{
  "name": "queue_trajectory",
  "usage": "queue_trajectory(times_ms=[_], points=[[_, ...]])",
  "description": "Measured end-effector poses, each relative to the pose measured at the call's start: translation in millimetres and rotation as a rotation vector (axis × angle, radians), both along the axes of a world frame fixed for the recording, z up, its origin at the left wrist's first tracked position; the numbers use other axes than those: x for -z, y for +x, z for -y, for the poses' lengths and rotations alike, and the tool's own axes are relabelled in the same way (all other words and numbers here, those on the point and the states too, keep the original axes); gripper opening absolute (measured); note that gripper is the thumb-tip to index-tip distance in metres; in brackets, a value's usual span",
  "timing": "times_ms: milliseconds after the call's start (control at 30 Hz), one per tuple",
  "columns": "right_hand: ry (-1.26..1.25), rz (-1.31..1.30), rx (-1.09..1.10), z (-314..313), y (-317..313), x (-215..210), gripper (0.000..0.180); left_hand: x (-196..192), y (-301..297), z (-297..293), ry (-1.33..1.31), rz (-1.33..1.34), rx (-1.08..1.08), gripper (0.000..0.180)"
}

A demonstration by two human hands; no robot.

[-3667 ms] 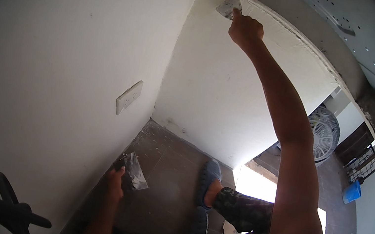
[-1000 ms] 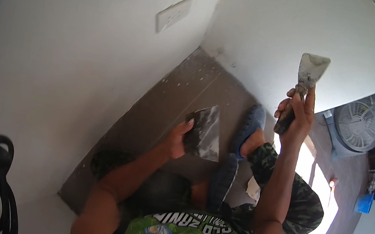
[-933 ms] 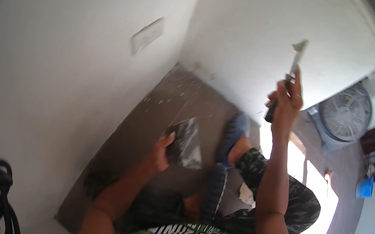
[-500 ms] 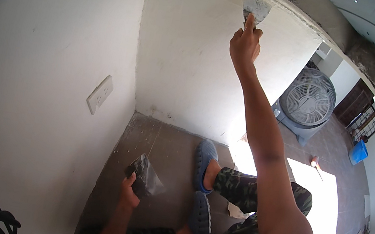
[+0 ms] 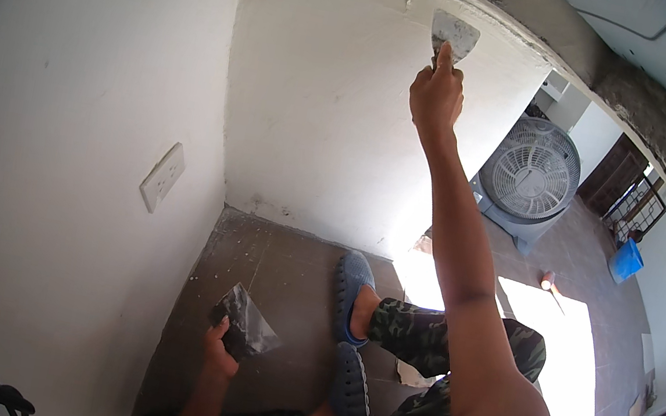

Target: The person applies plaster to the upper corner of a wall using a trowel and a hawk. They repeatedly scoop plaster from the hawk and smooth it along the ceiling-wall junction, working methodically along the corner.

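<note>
High on the far white wall [image 5: 315,107], the right hand [image 5: 436,94] clenches a grey putty knife [image 5: 454,33], smoothing filler; left hand [image 5: 219,355] grips a dark, filler-smeared flat plate [image 5: 243,326]. Top strip looks unfinished.

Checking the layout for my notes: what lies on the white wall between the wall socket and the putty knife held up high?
Head view: only bare white wall and the room's inside corner lie between the socket and the putty knife.
</note>
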State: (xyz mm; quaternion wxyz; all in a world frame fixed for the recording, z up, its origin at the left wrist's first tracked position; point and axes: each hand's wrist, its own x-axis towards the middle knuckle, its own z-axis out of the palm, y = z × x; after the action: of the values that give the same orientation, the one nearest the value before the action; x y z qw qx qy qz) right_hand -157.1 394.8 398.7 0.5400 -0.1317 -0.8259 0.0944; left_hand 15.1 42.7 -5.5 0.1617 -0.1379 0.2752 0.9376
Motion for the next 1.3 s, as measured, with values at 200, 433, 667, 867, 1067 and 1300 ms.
queue_trajectory(times_ms=[200, 433, 667, 867, 1067, 1300], points=[[0.002, -0.067, 0.063, -22.7, -34.9, -18.3, 0.058, 4.5, -2.2, 0.5, -0.040, 0.029, 0.015, 0.031], [-0.254, 0.265, -0.160, -0.6, 16.7, -15.4, 0.058, 27.3, -7.4, 1.6, -0.037, 0.077, 0.039, 0.034], [-0.001, -0.019, 0.022, 35.8, -40.0, -26.9, 0.053, 32.5, -8.5, 4.4, 0.010, 0.129, 0.089, 0.035], [-0.188, 0.299, -0.086, 47.5, -10.2, -39.7, 0.052, 26.7, -6.7, 6.4, 0.084, 0.181, 0.074, 0.036], [-0.054, 0.003, -0.088, 55.6, -27.4, -26.8, 0.050, 34.9, -12.0, 7.4, -0.040, 0.203, 0.046, 0.035], [-0.043, -0.010, 0.011, 41.6, -77.0, -27.5, 0.053, 21.8, -8.8, 7.1, 0.027, 0.223, 0.043, 0.035]])
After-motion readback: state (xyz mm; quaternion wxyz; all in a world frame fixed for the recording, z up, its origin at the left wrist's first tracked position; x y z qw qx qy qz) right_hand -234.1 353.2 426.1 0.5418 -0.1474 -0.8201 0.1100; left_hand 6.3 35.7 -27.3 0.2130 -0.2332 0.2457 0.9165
